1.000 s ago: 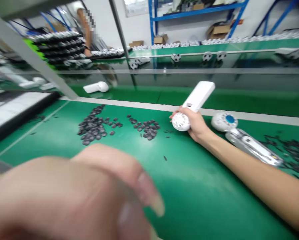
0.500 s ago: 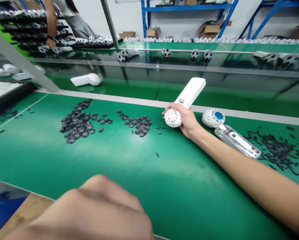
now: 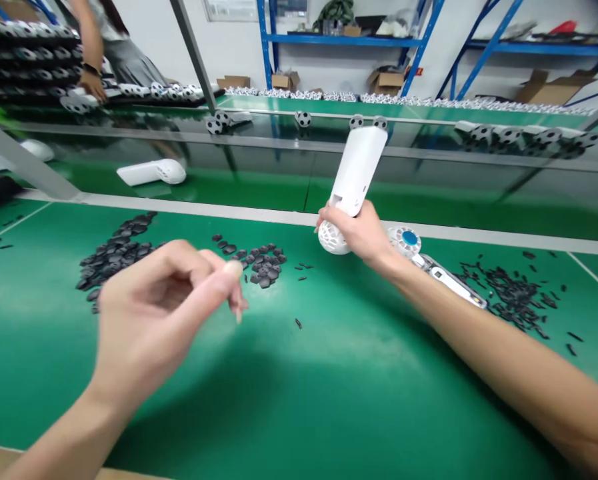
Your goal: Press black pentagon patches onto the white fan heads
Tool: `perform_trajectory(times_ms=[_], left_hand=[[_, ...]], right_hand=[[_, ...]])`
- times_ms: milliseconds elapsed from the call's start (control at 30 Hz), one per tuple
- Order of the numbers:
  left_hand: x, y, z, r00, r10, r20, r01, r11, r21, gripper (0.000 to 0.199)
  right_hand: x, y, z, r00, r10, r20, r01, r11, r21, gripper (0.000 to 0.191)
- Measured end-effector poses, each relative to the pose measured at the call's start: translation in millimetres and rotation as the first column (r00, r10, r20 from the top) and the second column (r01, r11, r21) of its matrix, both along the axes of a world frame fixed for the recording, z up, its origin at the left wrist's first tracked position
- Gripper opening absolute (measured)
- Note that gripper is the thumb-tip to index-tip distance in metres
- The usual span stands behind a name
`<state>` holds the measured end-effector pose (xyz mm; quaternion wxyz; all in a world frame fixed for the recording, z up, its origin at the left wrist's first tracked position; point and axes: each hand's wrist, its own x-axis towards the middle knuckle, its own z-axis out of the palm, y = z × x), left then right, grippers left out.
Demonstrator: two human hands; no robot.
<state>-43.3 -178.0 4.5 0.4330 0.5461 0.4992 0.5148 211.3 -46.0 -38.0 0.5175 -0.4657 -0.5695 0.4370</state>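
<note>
My right hand (image 3: 361,233) grips a white handheld fan (image 3: 359,167) by its neck. The fan's round, slotted head points down toward me and its flat handle slants up and away. My left hand (image 3: 163,300) hangs over the green work surface, thumb and fingers pinched together; whatever is between the fingertips is too small or hidden to make out. Behind that hand lies a heap of black pentagon-shaped pieces (image 3: 113,257), partly covered by it. A smaller group of these black pieces (image 3: 266,263) lies just past its fingertips. Beside my right wrist rests an opened fan (image 3: 443,277) with a blue disc.
Thin black strips (image 3: 516,293) are scattered at the right. Beyond the pale rail (image 3: 229,212), a white fan (image 3: 153,172) lies on the green conveyor belt. Football-patterned fans (image 3: 509,135) stand farther back. A person's hand (image 3: 93,85) works near stacked trays at the far left.
My left hand has risen from the near edge and moved forward over the surface. The fan in my right hand has tilted more upright. The view has shifted to the right.
</note>
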Motion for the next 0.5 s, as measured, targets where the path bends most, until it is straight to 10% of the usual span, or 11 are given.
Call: perform_trajectory(times_ms=[100, 200, 333, 500], left_hand=[[9, 40, 0.7, 0.988, -0.132, 0.084, 0.14, 0.985, -0.097, 0.035], [2, 65, -4.5, 0.872, -0.311, 0.377, 0.449, 0.816, -0.364, 0.046], [-7, 78, -7.8, 0.703, -0.415, 0.577, 0.688, 0.603, -0.405, 0.071], [-7, 83, -6.2, 0.6, -0.526, 0.603, 0.799, 0.424, -0.426, 0.042]], right_hand=[[6, -11, 29.6, 0.88, -0.129, 0.457, 0.008, 0.966, 0.258, 0.017], [-1, -27, 44.6, 0.627, -0.207, 0.751, -0.153, 0.913, 0.379, 0.015], [-18, -41, 35.1, 0.458, -0.176, 0.871, -0.373, 0.852, 0.368, 0.019], [-20, -37, 23.3, 0.44, -0.212, 0.872, -0.534, 0.719, 0.444, 0.03]])
